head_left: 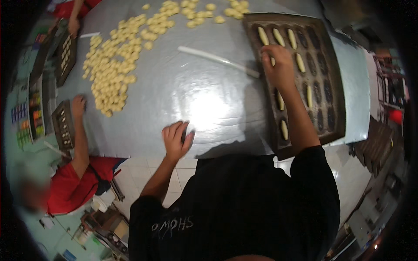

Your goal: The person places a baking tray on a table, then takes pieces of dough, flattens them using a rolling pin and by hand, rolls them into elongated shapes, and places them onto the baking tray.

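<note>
A dark baking tray (305, 76) with rows of long oval hollows lies at the right of the metal table. Several of its hollows hold pale dough sticks (300, 63). Over the tray's left column, my right hand (280, 65) has its fingers closed around another dough stick (273, 61), mostly hidden under them. My left hand (176, 138) rests on the table near its front edge, fingers loosely bent and thumb apart, with nothing seen in it. Many small dough balls (114, 71) are spread across the far left.
A white rolling rod (219, 61) lies slantwise on the metal table (170, 93), its near end close to the tray. At the left, a co-worker in a red shirt (69, 187) has a hand on the table beside smaller trays (63, 126). Another person's hand (74, 27) is at the far left.
</note>
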A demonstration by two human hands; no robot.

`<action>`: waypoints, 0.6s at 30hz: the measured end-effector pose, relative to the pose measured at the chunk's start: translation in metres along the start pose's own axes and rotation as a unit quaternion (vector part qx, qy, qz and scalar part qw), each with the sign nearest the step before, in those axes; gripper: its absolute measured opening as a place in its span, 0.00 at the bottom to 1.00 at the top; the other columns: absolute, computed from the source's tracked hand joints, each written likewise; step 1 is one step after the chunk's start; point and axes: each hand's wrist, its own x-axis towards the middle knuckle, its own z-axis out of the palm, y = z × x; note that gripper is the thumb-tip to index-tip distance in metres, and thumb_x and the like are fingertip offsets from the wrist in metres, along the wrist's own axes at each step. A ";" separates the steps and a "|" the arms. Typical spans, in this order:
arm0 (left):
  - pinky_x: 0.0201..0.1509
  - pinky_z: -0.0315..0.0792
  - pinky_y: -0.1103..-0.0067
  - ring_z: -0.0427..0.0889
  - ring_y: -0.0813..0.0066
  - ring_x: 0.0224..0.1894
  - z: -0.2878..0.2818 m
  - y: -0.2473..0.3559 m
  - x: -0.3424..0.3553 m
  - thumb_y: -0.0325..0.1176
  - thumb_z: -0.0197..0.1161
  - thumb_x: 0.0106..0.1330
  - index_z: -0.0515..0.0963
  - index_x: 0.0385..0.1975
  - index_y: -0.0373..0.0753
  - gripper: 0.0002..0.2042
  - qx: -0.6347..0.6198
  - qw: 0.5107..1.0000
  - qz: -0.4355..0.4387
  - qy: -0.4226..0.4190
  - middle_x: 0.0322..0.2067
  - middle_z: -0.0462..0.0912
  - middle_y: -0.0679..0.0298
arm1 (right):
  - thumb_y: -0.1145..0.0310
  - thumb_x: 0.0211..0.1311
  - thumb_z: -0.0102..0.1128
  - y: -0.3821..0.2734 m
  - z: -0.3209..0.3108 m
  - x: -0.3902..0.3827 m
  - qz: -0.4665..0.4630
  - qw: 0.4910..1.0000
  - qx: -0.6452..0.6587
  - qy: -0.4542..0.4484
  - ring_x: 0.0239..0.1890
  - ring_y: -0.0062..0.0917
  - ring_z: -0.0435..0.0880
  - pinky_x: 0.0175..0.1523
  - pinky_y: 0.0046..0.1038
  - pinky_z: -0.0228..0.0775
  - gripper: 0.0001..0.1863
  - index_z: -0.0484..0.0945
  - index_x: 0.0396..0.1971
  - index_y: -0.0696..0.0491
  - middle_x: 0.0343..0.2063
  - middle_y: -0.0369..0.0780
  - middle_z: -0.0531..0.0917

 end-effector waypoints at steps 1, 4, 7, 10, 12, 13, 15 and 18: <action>0.50 0.63 0.67 0.75 0.60 0.43 -0.003 -0.015 0.017 0.34 0.65 0.57 0.79 0.46 0.38 0.16 -0.030 0.999 -0.001 0.015 0.42 0.80 0.57 | 0.71 0.53 0.62 -0.034 0.012 0.002 -0.006 0.998 0.034 -0.047 0.43 0.37 0.78 0.49 0.34 0.69 0.15 0.79 0.43 0.51 0.37 0.41 0.81; 0.41 0.66 0.67 0.76 0.58 0.36 -0.012 -0.062 0.103 0.31 0.62 0.60 0.79 0.38 0.37 0.09 -0.077 0.993 0.001 0.091 0.34 0.80 0.57 | 0.72 0.54 0.61 -0.074 0.053 -0.011 -0.052 0.984 -0.128 -0.111 0.43 0.37 0.78 0.49 0.37 0.70 0.18 0.77 0.48 0.51 0.37 0.42 0.80; 0.49 0.69 0.66 0.76 0.52 0.44 -0.022 -0.122 0.184 0.31 0.61 0.61 0.77 0.45 0.34 0.13 -0.010 0.980 0.019 0.199 0.40 0.80 0.52 | 0.70 0.54 0.59 -0.099 0.085 -0.042 0.054 0.964 -0.166 -0.202 0.44 0.38 0.79 0.49 0.39 0.71 0.22 0.74 0.52 0.51 0.41 0.44 0.78; 0.50 0.71 0.64 0.77 0.50 0.47 -0.025 -0.190 0.224 0.32 0.60 0.62 0.78 0.47 0.35 0.15 0.078 0.975 -0.022 0.206 0.42 0.80 0.52 | 0.68 0.54 0.57 -0.156 0.080 -0.081 0.150 0.954 -0.122 -0.230 0.41 0.42 0.80 0.47 0.42 0.73 0.21 0.75 0.50 0.55 0.39 0.47 0.79; 0.51 0.71 0.64 0.77 0.51 0.47 -0.038 -0.203 0.234 0.33 0.60 0.62 0.79 0.46 0.36 0.14 0.074 0.987 -0.070 0.125 0.43 0.80 0.53 | 0.68 0.55 0.57 -0.177 0.071 -0.111 0.199 0.950 -0.052 -0.233 0.40 0.46 0.80 0.46 0.44 0.73 0.21 0.74 0.50 0.57 0.39 0.49 0.79; 0.51 0.71 0.63 0.77 0.51 0.46 -0.046 -0.203 0.240 0.33 0.59 0.62 0.80 0.44 0.38 0.12 0.073 0.990 -0.117 0.044 0.44 0.80 0.53 | 0.68 0.55 0.57 -0.183 0.066 -0.126 0.203 0.949 -0.058 -0.234 0.40 0.46 0.80 0.46 0.44 0.73 0.21 0.74 0.50 0.57 0.39 0.49 0.79; 0.51 0.71 0.64 0.78 0.52 0.46 -0.050 -0.184 0.229 0.34 0.59 0.63 0.80 0.43 0.38 0.12 0.028 0.997 -0.053 0.054 0.43 0.80 0.54 | 0.68 0.56 0.57 -0.189 0.058 -0.155 0.238 0.952 -0.004 -0.193 0.38 0.41 0.82 0.43 0.38 0.75 0.22 0.73 0.52 0.59 0.39 0.49 0.80; 0.53 0.70 0.65 0.79 0.53 0.45 -0.055 -0.105 0.167 0.39 0.56 0.66 0.80 0.42 0.38 0.13 -0.179 0.983 0.049 -0.006 0.43 0.80 0.53 | 0.68 0.59 0.57 -0.201 0.043 -0.185 0.497 0.826 0.181 -0.193 0.34 0.32 0.83 0.40 0.31 0.74 0.23 0.72 0.54 0.61 0.38 0.47 0.81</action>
